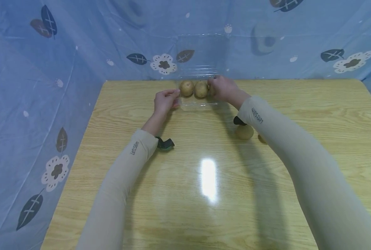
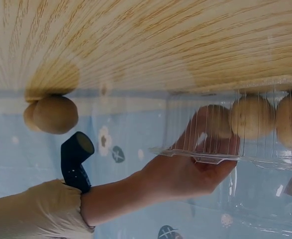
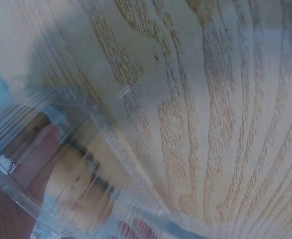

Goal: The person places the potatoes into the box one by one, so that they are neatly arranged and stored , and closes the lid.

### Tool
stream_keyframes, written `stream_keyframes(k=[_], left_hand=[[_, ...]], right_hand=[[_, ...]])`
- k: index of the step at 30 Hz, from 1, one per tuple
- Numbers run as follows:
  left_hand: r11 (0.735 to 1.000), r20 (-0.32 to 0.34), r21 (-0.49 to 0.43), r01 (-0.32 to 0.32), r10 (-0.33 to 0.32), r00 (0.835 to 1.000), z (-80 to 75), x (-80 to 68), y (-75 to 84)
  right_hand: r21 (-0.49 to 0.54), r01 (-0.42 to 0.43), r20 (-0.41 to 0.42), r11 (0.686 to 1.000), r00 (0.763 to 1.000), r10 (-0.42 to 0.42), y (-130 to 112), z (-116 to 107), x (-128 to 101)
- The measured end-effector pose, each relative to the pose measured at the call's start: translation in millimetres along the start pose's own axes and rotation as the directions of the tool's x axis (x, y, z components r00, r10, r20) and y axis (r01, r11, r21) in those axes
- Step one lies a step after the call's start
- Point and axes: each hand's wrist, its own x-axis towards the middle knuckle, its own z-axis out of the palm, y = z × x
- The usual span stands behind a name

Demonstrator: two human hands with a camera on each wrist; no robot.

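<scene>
A clear plastic box (image 1: 198, 105) sits at the far middle of the wooden table, its lid (image 1: 201, 52) standing open against the backdrop. Two potatoes (image 1: 187, 88) (image 1: 201, 89) lie side by side inside. My right hand (image 1: 222, 88) reaches into the box's right end, fingers curled round a third potato (image 2: 213, 122) that rests beside the others. My left hand (image 1: 166, 100) grips the box's left rim. In the right wrist view, fingers (image 3: 39, 159) and the held potato (image 3: 81, 186) show blurred through the plastic wall.
Two loose potatoes (image 1: 244, 132) (image 1: 262, 139) lie on the table (image 1: 204, 208) under my right forearm. Blue patterned cloth (image 1: 32, 104) walls the table at the back and left. A light glare marks the near middle of the wood.
</scene>
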Motion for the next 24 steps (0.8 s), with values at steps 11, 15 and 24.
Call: stream_keyframes(k=[11, 15, 24], left_hand=[[1.000, 0.000, 0.020, -0.001, 0.001, 1.000, 0.6, 0.1, -0.1], [1.000, -0.001, 0.020, 0.002, -0.002, 1.000, 0.4, -0.3, 0.9], [1.000, -0.011, -0.003, 0.003, -0.003, 1.000, 1.7, 0.9, -0.2]], right_hand=[[0.067, 0.020, -0.108, 0.998, 0.994, -0.013, 1, 4, 1], [0.132, 0.002, -0.094, 0.991, 0.996, 0.011, 2, 1, 0], [0.241, 0.035, -0.142, 0.970, 0.990, 0.000, 8, -10, -10]])
